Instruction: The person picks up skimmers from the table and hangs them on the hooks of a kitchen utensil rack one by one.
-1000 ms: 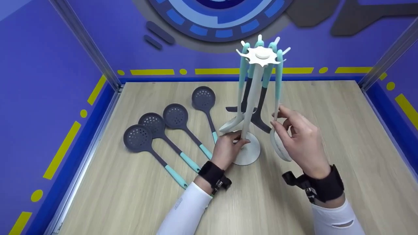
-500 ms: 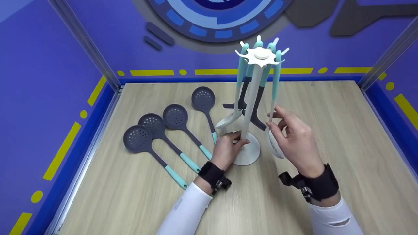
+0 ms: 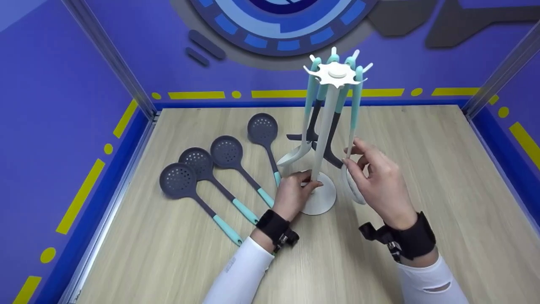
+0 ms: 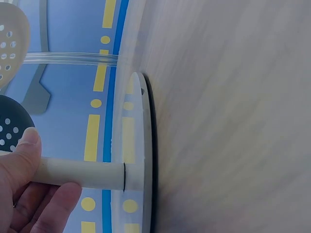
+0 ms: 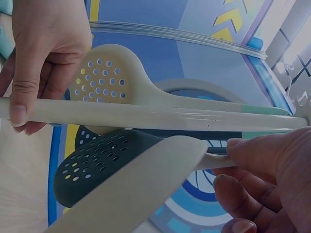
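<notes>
My left hand (image 3: pixel 292 195) grips the white pole (image 4: pixel 82 172) of the utensil stand low down, just above its round base (image 3: pixel 322 204). To the right of the pole, a white skimmer (image 3: pixel 351 185) with a mint handle hangs from the stand's hook crown (image 3: pixel 337 74). My right hand (image 3: pixel 382 179) pinches its thin neck between thumb and fingertips. Another white skimmer (image 5: pixel 104 80) hangs on the left side of the stand, its holes visible in the right wrist view. Dark skimmers (image 5: pixel 99 165) hang at the back, partly behind the pole.
Several dark grey skimmers with mint handles lie fanned out left of the stand, the front one (image 3: pixel 178 180) furthest left and the back one (image 3: pixel 262 128) nearest the stand. Blue patterned walls (image 3: pixel 63 84) enclose the wooden table (image 3: pixel 443 190) at the back and sides.
My right hand has shifted slightly left toward the pole, with the white skimmer in its pinch. The other hung skimmers have swung a little left. My left hand stays on the pole.
</notes>
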Motion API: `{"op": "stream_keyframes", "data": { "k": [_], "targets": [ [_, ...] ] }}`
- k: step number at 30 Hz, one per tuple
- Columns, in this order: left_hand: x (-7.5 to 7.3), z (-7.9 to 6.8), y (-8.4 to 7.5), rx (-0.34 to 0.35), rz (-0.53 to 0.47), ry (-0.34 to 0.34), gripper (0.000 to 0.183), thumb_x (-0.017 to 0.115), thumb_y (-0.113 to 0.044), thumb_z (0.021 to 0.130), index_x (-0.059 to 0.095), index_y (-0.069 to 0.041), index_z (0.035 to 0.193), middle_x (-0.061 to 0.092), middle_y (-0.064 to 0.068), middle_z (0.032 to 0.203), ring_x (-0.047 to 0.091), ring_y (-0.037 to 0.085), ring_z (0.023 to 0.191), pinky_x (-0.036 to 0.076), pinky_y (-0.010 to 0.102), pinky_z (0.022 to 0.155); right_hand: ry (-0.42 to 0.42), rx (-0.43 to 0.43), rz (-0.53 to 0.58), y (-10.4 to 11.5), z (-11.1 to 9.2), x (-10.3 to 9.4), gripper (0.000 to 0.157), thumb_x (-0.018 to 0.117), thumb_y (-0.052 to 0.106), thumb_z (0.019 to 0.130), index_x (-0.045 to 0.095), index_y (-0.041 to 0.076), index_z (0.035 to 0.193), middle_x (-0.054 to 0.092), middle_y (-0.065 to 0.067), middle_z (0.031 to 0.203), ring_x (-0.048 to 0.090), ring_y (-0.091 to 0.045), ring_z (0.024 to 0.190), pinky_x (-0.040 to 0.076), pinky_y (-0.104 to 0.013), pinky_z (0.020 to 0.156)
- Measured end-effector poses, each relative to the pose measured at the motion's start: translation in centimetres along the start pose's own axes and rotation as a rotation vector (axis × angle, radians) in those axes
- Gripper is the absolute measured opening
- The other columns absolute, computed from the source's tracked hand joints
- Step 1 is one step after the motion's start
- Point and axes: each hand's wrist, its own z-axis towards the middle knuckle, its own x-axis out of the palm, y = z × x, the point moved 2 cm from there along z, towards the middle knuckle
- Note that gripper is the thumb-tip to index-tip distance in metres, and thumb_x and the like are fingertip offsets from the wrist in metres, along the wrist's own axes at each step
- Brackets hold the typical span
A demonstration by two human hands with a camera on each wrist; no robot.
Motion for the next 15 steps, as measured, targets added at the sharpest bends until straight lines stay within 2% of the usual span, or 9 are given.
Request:
{"op": "stream_keyframes", "data": {
  "k": [15],
  "targets": [
    [0.02, 0.04, 0.00, 0.007, -0.008, 0.003, 0.031, 0.080, -0.038, 0.093, 0.081, -0.014, 0.112, 0.082, -0.003, 0.100, 0.074, 0.002, 0.089, 0.056, 0.017, 0.071, 0.016, 0.024, 0.007, -0.09, 0.06, -0.13, 0.042, 0.077, 0.007, 0.095, 0.066, 0.008, 0.136, 0.077, -0.006, 0.108, 0.061, -0.010, 0.077, 0.037, -0.014, 0.064]
  ]
}}
